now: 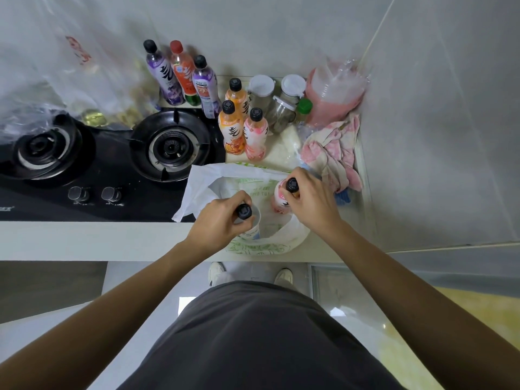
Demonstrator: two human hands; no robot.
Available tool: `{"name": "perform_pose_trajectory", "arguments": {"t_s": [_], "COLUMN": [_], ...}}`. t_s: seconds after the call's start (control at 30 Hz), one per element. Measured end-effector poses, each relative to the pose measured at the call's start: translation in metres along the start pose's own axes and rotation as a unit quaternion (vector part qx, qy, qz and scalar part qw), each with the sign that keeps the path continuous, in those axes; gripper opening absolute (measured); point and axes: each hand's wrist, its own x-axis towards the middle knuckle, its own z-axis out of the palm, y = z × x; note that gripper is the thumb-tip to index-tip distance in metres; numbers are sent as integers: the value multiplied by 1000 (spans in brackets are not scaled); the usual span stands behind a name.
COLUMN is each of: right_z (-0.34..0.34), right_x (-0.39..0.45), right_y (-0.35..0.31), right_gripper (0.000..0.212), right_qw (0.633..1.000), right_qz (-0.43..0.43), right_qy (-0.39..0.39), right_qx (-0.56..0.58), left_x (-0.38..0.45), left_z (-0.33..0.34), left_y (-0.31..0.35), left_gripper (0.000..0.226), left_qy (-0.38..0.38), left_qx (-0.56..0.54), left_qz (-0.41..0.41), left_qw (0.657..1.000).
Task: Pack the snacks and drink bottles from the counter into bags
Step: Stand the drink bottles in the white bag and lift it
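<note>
Two bottles held over a white plastic bag with green print (202,178) at centre frame.

The left hand (222,218) grips a black-capped white-labelled bottle (249,220); the right hand (309,198) grips a black-capped pink-labelled bottle (281,199), both inside the bag's mouth. The bag's green lettering and the labels of the six bottles (233,128) above are unreadable.

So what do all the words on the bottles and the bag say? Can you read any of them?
None can be read for sure.
Drink bottles by the stove: one big brush-style character on each label, small print blurred.
White bag: green printing, too creased and small to read.
Stove front, left edge: a pale brand mark, cut off.
Bottle caps in the left hand and right hand: a square code, no words.
</note>
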Motion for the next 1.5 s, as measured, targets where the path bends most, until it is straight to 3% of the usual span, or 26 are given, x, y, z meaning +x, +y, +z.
{"name": "perform_pose_trajectory", "arguments": {"t_s": [0.23,0.43,0.63,0.83,1.0,1.3,1.5], "right_z": [-5,-7,-9,-12,-10,-5,-12], "right_x": [-12,-50,-66,-66,-66,-73,-66], "right_y": [-8,-22,-24,-11,-8,-20,-20], "right_gripper": [26,21,19,20,19,20,34], "right_qw": [999,995,996,997,996,992,987], "right_qz": [-21,-44,-41,-7,-16,-49,-18], "right_qy": [-30,-90,-74,-68,-76,-102,-156], "right_qx": [-4,24,39,36,45,49,20], "left_x": [-7,-7,-13,-15,-25,-27,-28], "left_z": [4,2,4,6,8,12,10], "left_y": [2,3,0,-1,1,6,9], "left_gripper": [30,23,42,22,29,27,30], "left_qy": [-45,-42,-45,-36,-43,-42,-42], "left_qx": [13,21,-10,-17,-35,1,68], "left_qz": [-1,34,30,23,26,41,49], "left_qw": [999,998,999,999,998,998,996]}}
